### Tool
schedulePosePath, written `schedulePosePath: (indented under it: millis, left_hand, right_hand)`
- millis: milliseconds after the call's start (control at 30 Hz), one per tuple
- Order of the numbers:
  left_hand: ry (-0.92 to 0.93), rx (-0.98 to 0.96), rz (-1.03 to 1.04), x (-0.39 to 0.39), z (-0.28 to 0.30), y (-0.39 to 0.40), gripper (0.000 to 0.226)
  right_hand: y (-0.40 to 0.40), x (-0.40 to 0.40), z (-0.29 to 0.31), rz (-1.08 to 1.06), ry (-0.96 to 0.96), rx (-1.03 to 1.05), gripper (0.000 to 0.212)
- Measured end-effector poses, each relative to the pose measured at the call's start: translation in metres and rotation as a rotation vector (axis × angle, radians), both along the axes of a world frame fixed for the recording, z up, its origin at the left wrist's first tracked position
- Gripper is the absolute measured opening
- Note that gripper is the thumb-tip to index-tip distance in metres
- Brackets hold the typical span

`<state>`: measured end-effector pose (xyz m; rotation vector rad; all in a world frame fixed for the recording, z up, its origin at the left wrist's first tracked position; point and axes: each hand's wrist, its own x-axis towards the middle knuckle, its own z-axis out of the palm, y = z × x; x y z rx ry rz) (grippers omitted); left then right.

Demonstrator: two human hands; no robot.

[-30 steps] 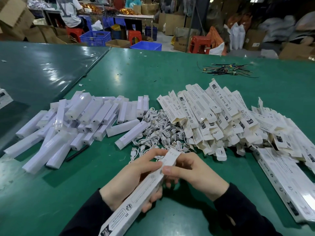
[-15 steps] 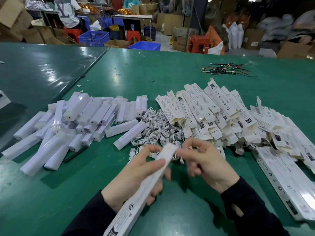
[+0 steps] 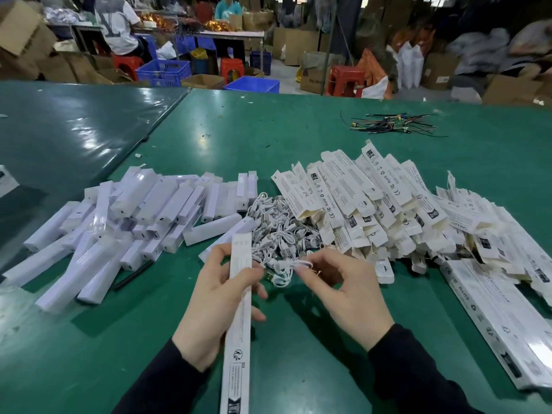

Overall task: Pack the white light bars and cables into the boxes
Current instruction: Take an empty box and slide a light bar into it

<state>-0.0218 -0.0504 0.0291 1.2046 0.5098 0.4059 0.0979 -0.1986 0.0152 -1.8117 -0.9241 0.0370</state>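
Note:
My left hand (image 3: 216, 297) grips a long white printed box (image 3: 239, 321), held nearly upright with its far end pointing away from me. My right hand (image 3: 340, 291) pinches a coiled white cable (image 3: 283, 271) at the near edge of the heap of white cables (image 3: 280, 228). A pile of white light bars (image 3: 125, 222) lies on the left of the green table. A pile of flat printed boxes (image 3: 373, 204) lies to the right of the cables.
Several boxes lie in a stack at the right edge (image 3: 493, 318). A bundle of dark wires (image 3: 391, 125) sits far back on the table (image 3: 298, 130). A black pen-like stick (image 3: 133, 274) lies by the light bars. People, stools and crates stand beyond the table.
My left hand has swung the box from a slant to nearly upright. My right hand left the box's end and has taken hold of a white cable from the heap.

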Motion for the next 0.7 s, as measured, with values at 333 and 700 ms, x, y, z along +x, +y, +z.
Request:
schedulePosePath:
  millis: [333,700]
  left_hand:
    - [0.047,-0.161,-0.155,0.0,0.005,0.001,0.06]
    - [0.081,-0.27,-0.063,0.005,-0.004,0.0,0.063]
  right_hand:
    - [0.005,-0.013,0.005,0.087,-0.037,0.19,0.015]
    - [0.01,-0.026,0.0,0.085,-0.233,0.013,0.062]
